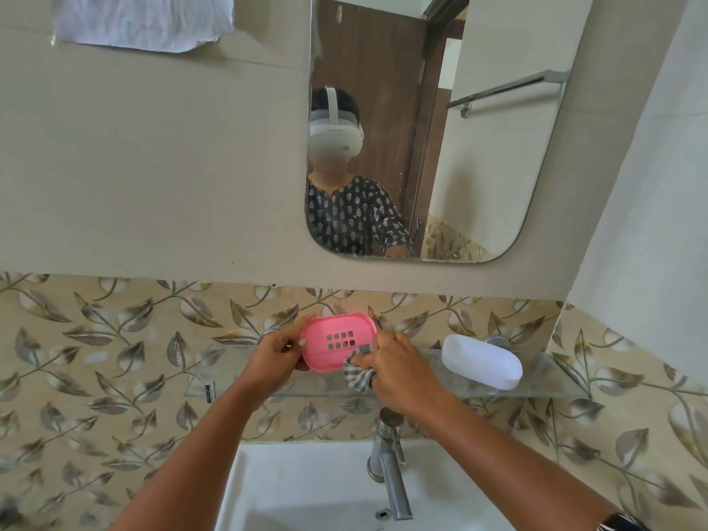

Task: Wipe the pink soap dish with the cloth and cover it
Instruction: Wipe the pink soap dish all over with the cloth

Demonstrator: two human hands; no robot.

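The pink soap dish point(337, 341) is held tilted above the glass shelf point(544, 389), its slotted inside facing me. My left hand point(277, 358) grips its left edge with the thumb on the rim. My right hand point(398, 371) holds a bunched grey checked cloth point(356, 367) and presses it against the dish's lower right corner. A white translucent cover point(482, 361) lies on the shelf to the right, apart from both hands.
A chrome tap point(389, 465) rises over the white basin point(306, 492) just below my arms. A mirror point(479, 128) hangs on the wall above the shelf. A white towel point(145, 21) hangs at the top left.
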